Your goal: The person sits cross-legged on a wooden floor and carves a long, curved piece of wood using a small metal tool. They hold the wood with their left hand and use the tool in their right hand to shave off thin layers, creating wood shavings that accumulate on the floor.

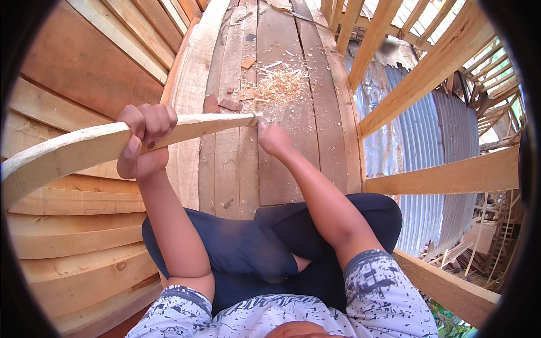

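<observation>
Wood strip [194, 127]: L end cut off | R hand [274, 139]: grip part hid., unclr

Made as a floor of long, flat, brown wooden boards [288, 180], running from near to far. Has thin dark gaps between some. Holds a loose pile of curly, pale yellow wood shavings [283, 86] toward the far middle. Is dotted with tiny whitish bits [274, 65] around that. Left of the pile, carries flat, reddish-brown pieces [211, 105] and, a bit farther, one flat, orange-brown piece [248, 62]. Beyond, has a small, dark grey scrap [251, 38].
</observation>
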{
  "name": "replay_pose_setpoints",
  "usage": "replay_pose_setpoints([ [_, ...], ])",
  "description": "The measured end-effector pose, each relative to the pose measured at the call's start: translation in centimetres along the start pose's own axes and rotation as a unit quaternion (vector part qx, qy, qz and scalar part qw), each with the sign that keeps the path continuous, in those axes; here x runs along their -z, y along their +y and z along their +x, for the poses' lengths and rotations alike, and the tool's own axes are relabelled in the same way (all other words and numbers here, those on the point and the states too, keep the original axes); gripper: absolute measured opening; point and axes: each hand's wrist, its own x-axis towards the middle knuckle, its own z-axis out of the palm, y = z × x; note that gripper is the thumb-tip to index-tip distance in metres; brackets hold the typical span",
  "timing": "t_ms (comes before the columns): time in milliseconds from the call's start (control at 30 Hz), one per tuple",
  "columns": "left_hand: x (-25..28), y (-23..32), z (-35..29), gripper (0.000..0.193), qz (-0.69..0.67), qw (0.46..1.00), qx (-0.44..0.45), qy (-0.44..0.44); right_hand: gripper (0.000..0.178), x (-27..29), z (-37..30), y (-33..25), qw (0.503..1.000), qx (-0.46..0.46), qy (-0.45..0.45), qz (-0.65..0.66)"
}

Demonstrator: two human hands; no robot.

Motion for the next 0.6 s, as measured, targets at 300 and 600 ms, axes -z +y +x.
replay_pose_setpoints([
  [300,0.3,0.2,-0.2,0.031,0.011,1.000,-0.001,0.005,0.052,0.3,0.1,-1.5,0.999,-0.015,-0.041,0.017],
  [600,-0.3,0.1,-0.3,0.027,0.034,0.996,-0.026,0.080,0.055,0.3,-4.1,-7.4,0.984,0.147,-0.033,0.099],
])
